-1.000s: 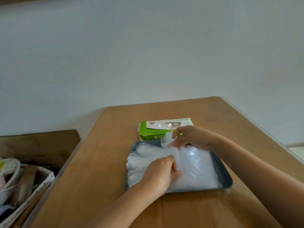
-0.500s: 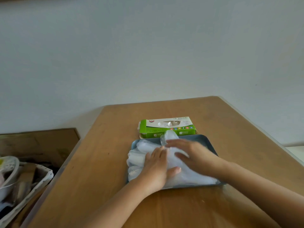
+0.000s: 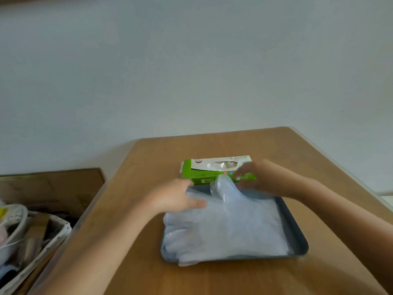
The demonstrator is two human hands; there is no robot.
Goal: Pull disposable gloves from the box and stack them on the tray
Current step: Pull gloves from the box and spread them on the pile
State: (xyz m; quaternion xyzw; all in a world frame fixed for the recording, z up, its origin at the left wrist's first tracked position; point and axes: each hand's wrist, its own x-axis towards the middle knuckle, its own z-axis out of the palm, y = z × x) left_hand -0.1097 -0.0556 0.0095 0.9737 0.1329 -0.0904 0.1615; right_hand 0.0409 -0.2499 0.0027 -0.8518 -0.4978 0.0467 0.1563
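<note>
Left hand (image 3: 176, 199) flat on clear plastic gloves (image 3: 229, 228), 10 o'clock of dark tray (image 3: 297, 237). Right hand (image 3: 253, 177) at green cardboard box (image 3: 191, 171), 12 o'clock: grip unreadable. Unheld box may drag.

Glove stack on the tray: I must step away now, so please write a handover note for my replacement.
Left hand lies flat on the glove stack, at its far-left corner.
Right hand is at the front of the green box; blur hides its grip.
Tray sits just before the box and carries the stack.
Done: several gloves stacked.
To do: pull more and lay them on top.
</note>
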